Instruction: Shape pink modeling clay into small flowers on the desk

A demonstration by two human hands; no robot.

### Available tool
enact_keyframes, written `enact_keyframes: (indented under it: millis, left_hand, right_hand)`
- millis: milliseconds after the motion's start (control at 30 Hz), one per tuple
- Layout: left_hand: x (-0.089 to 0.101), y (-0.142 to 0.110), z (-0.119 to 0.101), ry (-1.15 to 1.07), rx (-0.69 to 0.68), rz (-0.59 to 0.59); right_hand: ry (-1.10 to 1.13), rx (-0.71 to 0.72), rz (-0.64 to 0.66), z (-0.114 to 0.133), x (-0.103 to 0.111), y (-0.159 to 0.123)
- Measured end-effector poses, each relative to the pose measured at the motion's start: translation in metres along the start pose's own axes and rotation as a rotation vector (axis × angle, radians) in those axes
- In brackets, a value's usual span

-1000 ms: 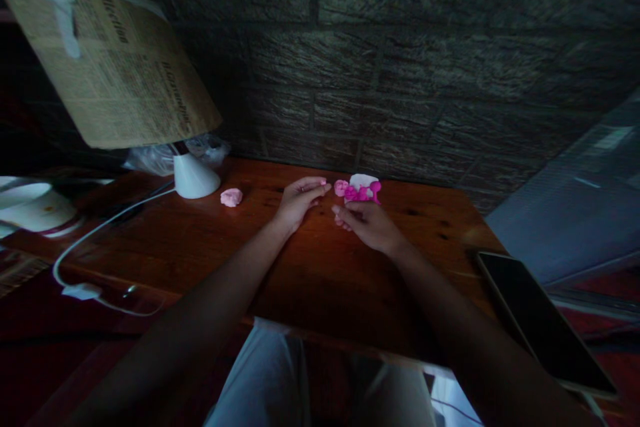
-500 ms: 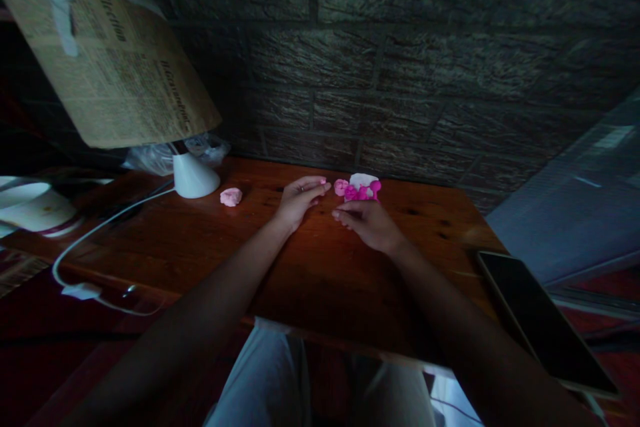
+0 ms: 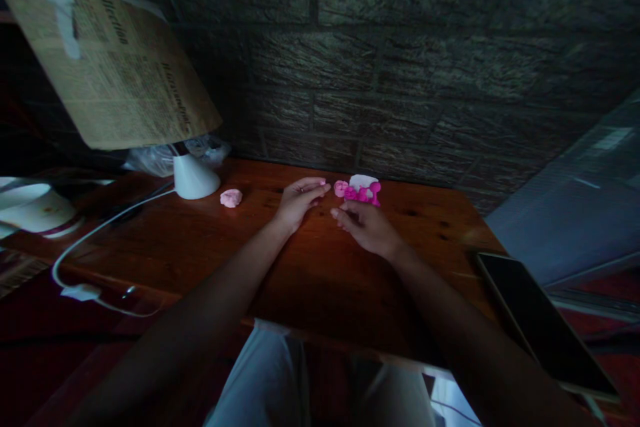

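My left hand (image 3: pixel 299 203) rests above the table, closed in a pinch on a small bright pink piece (image 3: pixel 323 183) that peeks out at its fingertips. To its right is my right hand (image 3: pixel 369 227), palm turned inward, with fingers curled and the thumb slightly apart from them; nothing shows between them. Just beyond the right hand lies a cluster of magenta pieces (image 3: pixel 364 193), partly hidden by its knuckles. Beside the cluster sit a lighter pink lump (image 3: pixel 341 188) and a white piece (image 3: pixel 363 181). A pale pink crumpled lump (image 3: pixel 231 197) lies apart on the left.
A lamp with a white base (image 3: pixel 195 177) and printed paper shade (image 3: pixel 125 67) stands at the back left, its white cord (image 3: pixel 80 233) hanging over the front edge. Cups (image 3: pixel 37 207) are at far left. A phone (image 3: pixel 545 323) lies at the right edge, below the stone wall (image 3: pixel 400 80).
My right thumb has parted a little from the curled fingers. The left hand keeps its place and its pinch; the pieces on the table look the same.
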State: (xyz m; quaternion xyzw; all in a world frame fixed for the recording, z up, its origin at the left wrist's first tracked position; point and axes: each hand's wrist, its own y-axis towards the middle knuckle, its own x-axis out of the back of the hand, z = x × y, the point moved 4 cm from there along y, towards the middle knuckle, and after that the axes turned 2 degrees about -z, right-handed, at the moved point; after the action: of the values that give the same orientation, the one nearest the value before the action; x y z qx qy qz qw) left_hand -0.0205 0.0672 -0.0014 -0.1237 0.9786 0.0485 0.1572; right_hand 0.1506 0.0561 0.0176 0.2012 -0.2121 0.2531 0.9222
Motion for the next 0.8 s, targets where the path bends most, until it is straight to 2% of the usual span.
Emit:
enact_keyframes:
  millis: [300,567,800]
  left_hand:
    - [0.001,0.001,0.0,0.01,0.0,-0.002]
    - [0.0,0.0,0.0,0.002,-0.005,0.001]
    - [0.001,0.001,-0.001,-0.001,-0.009,0.005]
  right_hand:
    - [0.014,0.05,-0.038,0.0,0.004,0.001]
    - [0.077,0.012,-0.031,-0.013,0.005,0.004]
    - [0.023,0.01,-0.027,-0.01,0.003,0.003]
